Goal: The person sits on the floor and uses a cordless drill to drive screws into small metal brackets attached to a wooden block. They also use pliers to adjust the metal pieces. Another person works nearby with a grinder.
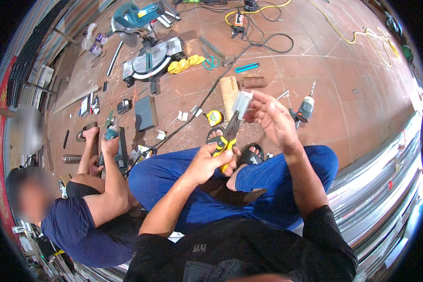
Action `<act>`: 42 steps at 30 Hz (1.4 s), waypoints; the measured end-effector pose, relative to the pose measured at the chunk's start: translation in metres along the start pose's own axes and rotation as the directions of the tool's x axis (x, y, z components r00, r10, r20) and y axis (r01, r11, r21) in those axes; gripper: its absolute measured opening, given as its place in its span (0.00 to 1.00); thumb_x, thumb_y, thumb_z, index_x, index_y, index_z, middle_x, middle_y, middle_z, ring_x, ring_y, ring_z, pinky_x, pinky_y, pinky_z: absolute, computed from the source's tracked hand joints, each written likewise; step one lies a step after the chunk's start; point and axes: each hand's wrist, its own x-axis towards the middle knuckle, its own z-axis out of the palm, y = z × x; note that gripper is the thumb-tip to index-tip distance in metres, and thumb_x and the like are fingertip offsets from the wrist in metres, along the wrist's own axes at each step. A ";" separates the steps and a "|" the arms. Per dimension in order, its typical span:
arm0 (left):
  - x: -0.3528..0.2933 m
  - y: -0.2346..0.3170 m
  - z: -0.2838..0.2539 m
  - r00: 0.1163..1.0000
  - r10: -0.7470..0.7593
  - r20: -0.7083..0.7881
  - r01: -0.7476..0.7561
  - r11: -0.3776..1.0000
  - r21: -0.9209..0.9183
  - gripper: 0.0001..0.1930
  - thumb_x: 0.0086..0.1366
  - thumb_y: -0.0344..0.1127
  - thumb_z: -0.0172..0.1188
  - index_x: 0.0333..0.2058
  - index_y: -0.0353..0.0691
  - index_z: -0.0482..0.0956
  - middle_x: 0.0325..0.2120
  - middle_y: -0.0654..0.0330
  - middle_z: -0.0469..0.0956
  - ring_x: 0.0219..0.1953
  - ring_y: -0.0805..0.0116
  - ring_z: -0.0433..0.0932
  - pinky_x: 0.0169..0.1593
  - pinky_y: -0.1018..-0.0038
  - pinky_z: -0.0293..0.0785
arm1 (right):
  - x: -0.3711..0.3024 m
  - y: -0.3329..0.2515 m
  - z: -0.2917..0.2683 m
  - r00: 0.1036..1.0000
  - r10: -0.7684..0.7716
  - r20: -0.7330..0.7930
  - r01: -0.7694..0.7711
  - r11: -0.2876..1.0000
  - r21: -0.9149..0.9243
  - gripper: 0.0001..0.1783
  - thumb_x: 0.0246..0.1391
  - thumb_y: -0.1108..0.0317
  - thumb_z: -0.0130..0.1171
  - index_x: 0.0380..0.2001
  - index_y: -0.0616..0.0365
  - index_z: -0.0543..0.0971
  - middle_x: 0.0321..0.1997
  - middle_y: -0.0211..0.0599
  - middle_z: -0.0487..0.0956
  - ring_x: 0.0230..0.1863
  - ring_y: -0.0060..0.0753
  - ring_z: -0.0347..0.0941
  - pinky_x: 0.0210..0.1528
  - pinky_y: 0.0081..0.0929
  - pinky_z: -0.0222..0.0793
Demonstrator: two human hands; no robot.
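My left hand (212, 162) is closed round the yellow-and-black handles of a pair of pliers (231, 132), which point up and away from me. At the tip of their jaws is a small, pale, shiny channel-shaped piece (242, 102), slightly blurred. My right hand (273, 120) is raised just right of that piece, palm toward it, with fingers stretched and partly bent. Its fingertips are at the piece's right edge; whether they touch it I cannot tell. A yellow tape measure (215, 117) lies on the floor left of the pliers.
At left a co-worker's hand (110, 144) is on a teal angle grinder (111, 132). Beyond stand a mitre saw (150, 61) and yellow gloves (185, 64). A cordless drill (306, 109) is right of my hand. A black cable (202, 100) crosses the floor; metal profiles (376, 188) lie at right.
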 end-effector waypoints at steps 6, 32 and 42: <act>0.006 -0.023 0.008 0.904 0.063 0.424 0.169 0.856 -0.488 0.31 0.68 0.62 0.59 0.49 0.34 0.76 0.32 0.44 0.82 0.30 0.52 0.83 0.37 0.63 0.81 | -0.010 0.008 -0.025 0.998 0.002 -0.065 -0.012 0.989 -0.149 0.19 0.70 0.66 0.55 0.58 0.65 0.75 0.56 0.43 0.82 0.55 0.35 0.79 0.60 0.38 0.74; 0.016 -0.040 0.009 0.955 0.019 0.295 0.092 0.930 -0.355 0.31 0.74 0.62 0.50 0.51 0.33 0.74 0.33 0.47 0.82 0.32 0.54 0.84 0.42 0.62 0.80 | -0.008 0.015 -0.029 0.986 0.139 -0.092 -0.160 0.945 -0.286 0.36 0.56 0.76 0.67 0.67 0.62 0.67 0.55 0.37 0.80 0.52 0.27 0.77 0.55 0.29 0.75; 0.015 -0.047 0.011 0.977 -0.037 0.212 0.072 0.984 -0.163 0.29 0.76 0.58 0.50 0.51 0.32 0.76 0.34 0.51 0.83 0.33 0.59 0.84 0.42 0.67 0.80 | -0.012 0.015 -0.032 0.986 0.099 -0.134 -0.138 0.934 -0.331 0.23 0.61 0.74 0.64 0.59 0.64 0.74 0.46 0.35 0.83 0.45 0.25 0.79 0.50 0.27 0.76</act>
